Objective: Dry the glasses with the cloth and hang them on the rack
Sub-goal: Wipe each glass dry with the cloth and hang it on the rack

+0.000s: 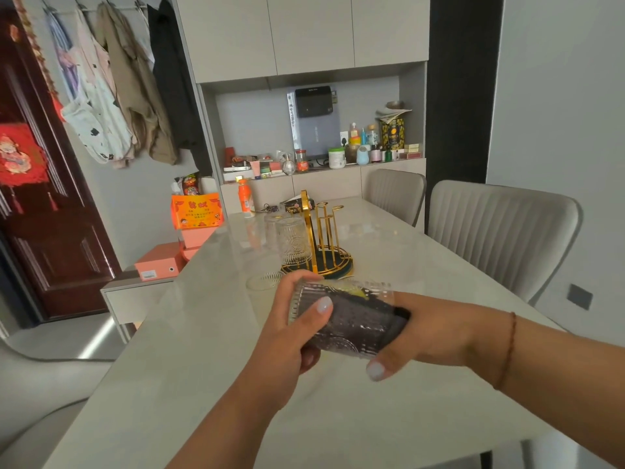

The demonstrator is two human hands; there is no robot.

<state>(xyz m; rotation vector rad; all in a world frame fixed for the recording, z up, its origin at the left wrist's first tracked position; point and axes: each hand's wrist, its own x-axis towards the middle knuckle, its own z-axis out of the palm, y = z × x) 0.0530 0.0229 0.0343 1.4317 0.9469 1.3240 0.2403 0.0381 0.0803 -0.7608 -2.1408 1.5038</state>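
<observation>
Both hands busy: left hand [291,328] grips glass [345,319]; right hand [429,330] pushes cloth [368,313] inside.

pale table [209,384]: gold rack [324,242], upright glass [262,292], orange bottle [246,197].

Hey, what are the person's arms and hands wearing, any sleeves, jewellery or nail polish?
No sleeves show: both forearms are bare. The right wrist wears a thin reddish-brown string bracelet. The left hand and right hand have pale, whitish polished nails. No rings or watch are visible.

Clear embossed glass [341,319], dark grey cloth [365,316], gold rack [321,238].
</observation>
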